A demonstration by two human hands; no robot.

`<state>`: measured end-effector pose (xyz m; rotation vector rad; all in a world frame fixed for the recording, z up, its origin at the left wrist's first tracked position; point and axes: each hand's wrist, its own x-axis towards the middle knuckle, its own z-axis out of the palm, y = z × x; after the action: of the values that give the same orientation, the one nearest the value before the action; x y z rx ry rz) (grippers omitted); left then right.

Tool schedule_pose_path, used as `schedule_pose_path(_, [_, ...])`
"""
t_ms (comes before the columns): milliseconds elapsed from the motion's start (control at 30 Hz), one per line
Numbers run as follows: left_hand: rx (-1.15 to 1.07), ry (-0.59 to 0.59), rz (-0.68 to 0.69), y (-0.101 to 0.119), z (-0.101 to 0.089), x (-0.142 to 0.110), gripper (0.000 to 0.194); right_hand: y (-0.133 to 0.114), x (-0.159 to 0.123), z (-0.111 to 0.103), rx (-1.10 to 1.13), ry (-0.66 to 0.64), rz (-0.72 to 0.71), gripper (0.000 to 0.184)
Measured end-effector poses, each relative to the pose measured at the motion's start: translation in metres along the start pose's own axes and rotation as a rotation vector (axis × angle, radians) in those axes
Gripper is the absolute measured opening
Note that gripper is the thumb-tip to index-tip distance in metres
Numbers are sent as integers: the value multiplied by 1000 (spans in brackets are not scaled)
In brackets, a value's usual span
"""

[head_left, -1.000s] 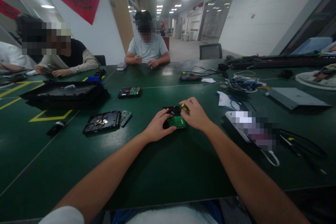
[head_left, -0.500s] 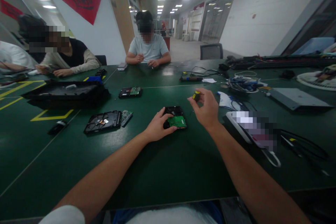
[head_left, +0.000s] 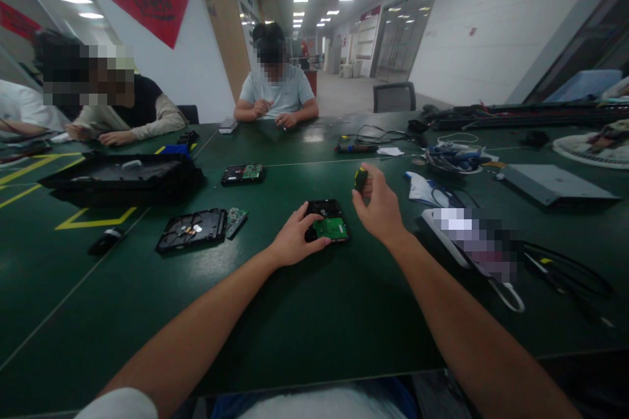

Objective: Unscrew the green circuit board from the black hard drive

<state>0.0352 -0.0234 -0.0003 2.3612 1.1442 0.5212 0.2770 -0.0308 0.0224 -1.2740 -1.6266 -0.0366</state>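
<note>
A black hard drive (head_left: 326, 212) with a green circuit board (head_left: 331, 228) on top lies on the dark green table (head_left: 295, 314). My left hand (head_left: 293, 240) rests on the drive's left side and holds it in place. My right hand (head_left: 377, 207) is raised just right of the drive, its fingers closed round a small screwdriver (head_left: 361, 178) with a black and yellow handle, tip pointing down.
An opened hard drive (head_left: 192, 228) with a loose board (head_left: 236, 218) lies to the left, another drive (head_left: 243, 173) farther back, and a black tray (head_left: 122, 177) at far left. Cables, a white device (head_left: 457, 229) and a grey box (head_left: 553, 183) crowd the right. Other people sit across the table.
My right hand lifted the screwdriver off the drive, swung right and up, then drew back slightly toward the drive. My left hand stayed on the drive.
</note>
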Motion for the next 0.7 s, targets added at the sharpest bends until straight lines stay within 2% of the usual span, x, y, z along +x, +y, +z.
schedule_pose_path(67, [0,1,7,0,0,0,64,-7,-1,3,85,67,-17,61])
schedule_pose_path(233, [-2,29,36,-2,2,0,61,-22,-9,14,220,-30,-82,61])
schedule_pose_path(700, [16,19,29,-2,2,0,64,-15,-13,21,238,-78,-76,61])
